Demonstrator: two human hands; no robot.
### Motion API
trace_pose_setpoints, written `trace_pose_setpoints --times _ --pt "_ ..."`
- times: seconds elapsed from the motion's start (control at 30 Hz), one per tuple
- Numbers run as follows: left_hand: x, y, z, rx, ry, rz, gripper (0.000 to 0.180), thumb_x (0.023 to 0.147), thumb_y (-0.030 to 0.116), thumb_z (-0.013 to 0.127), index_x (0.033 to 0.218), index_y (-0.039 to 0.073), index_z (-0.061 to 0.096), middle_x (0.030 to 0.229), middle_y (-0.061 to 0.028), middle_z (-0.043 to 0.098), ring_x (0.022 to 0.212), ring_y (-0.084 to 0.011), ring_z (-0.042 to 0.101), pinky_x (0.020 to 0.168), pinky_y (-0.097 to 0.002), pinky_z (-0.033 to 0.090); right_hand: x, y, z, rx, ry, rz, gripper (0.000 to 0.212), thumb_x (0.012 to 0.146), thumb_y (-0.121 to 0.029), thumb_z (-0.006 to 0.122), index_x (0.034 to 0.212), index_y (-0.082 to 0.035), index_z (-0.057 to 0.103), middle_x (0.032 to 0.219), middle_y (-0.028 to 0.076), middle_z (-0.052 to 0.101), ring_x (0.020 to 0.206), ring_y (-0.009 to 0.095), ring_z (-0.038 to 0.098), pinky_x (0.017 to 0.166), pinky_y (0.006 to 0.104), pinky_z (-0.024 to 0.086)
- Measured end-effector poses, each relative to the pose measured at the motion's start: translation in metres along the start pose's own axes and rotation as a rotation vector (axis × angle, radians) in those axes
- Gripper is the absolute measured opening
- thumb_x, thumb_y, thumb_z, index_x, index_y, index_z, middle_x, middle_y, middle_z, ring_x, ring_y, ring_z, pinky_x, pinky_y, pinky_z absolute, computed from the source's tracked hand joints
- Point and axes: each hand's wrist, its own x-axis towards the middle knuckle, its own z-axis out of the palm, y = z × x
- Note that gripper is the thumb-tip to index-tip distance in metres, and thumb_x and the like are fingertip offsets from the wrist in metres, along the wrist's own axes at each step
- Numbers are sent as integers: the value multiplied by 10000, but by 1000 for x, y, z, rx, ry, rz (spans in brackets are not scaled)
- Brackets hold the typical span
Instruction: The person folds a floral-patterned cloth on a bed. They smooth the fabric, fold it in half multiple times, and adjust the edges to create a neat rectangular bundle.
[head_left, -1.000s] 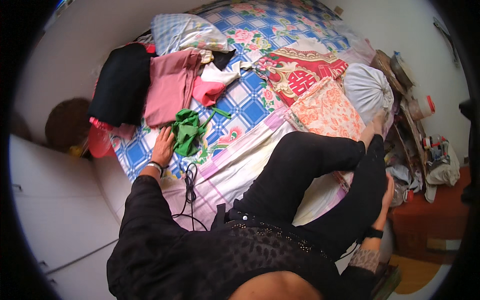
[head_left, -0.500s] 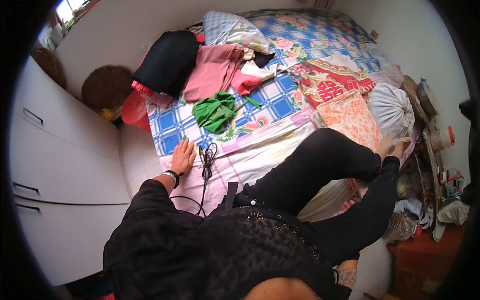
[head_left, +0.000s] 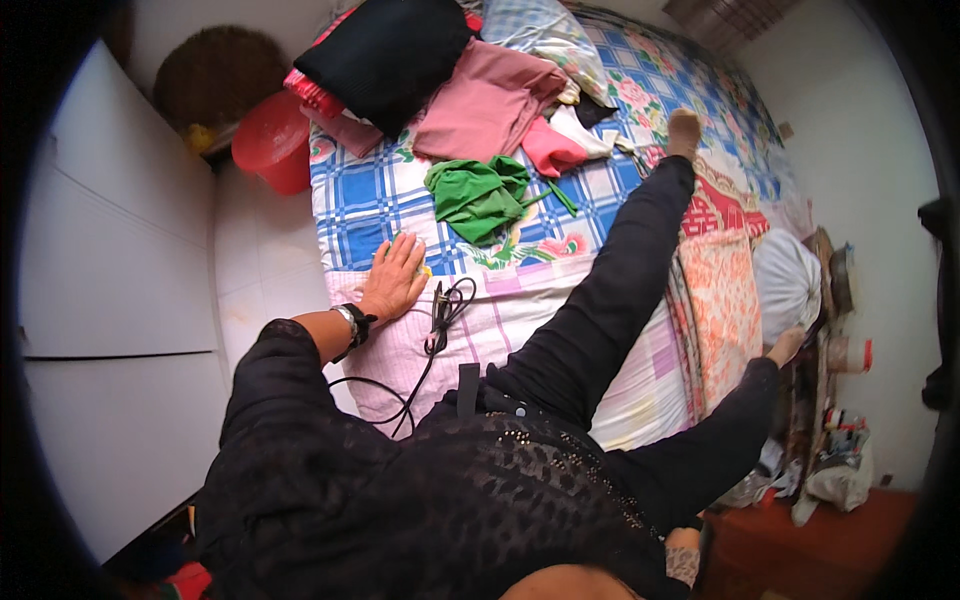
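My left hand (head_left: 393, 281) lies flat on the bed with its fingers stretched out, pressing on the edge where pink striped bedding meets a blue checked, flowered sheet (head_left: 360, 215). It holds nothing. A dark watch or bracelet (head_left: 352, 328) is on the wrist. Right beside the hand lies a coiled black cable (head_left: 441, 318), its length running down toward my waist. Ahead lies a crumpled green cloth (head_left: 478, 198). Of my right arm only a bit of skin and a lacy cuff (head_left: 683, 565) show at the lower right; that hand is hidden. My legs extend over the bed.
Folded pink (head_left: 490, 100) and black clothes (head_left: 390, 60) are piled at the far left. An orange patterned cloth (head_left: 722, 300) and a tied white bag (head_left: 785, 280) lie to the right. A red basin (head_left: 275, 143) stands beside the bed, near white cabinets (head_left: 120, 260).
My left leg has swung out straight across the bed, its foot now near the far clothes. My view has shifted, and my left hand stays flat on the bed.
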Motion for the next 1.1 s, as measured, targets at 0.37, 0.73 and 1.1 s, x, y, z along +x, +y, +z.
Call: trace_pose_setpoints --times 0.37,0.73,1.1 --pt "8 -5 -2 -103 -71 -21 580 943 324 499 1430 21 408 1543 -203 317 1460 -360 234 1187 -509 135 391 -110 57 -288 282 -658 353 994 -179 510 1299 -3 535 1315 173 557 1259 260 490 1042 341 408" --pt "13 9 -9 9 -97 -54 591 916 285 546 1438 36 422 1538 -186 350 1458 -333 272 1196 -494 153 344 -43 34 -22 247 -576 345 990 -192 518 1271 4 554 1276 155 579 1199 231 517 999 334 431" --pt "58 -2 -16 -25 -292 -183 454 842 198 629 1257 16 597 1327 -202 572 1219 -373 550 1015 -433 432 16 63 -23 703 -498 326 313 989 -234 527 1128 18 650 1079 61 689 945 142 629 813 303 506"
